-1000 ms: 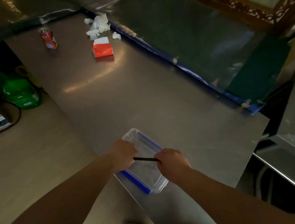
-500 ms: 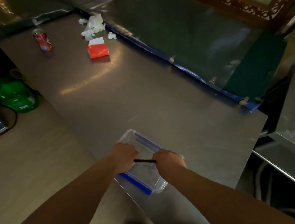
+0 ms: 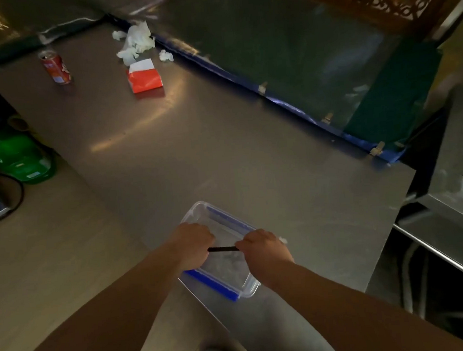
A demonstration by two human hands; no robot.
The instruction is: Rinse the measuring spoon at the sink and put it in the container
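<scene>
both hands, left hand (image 3: pixel 192 241) & right hand (image 3: pixel 263 246), grip black measuring spoon (image 3: pixel 222 249) over clear container (image 3: pixel 230 225).

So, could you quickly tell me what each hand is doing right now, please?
Left hand: closed on one end of the black spoon handle, over the clear container.
Right hand: closed on its other end.

The container (image 3: pixel 223 260) sits on the counter (image 3: pixel 223 153) at its near edge, with both hands over it. Far back left stands a can (image 3: pixel 55 67), a carton (image 3: pixel 144 76) to its right, crumpled tissues (image 3: pixel 136 42) behind the carton
</scene>
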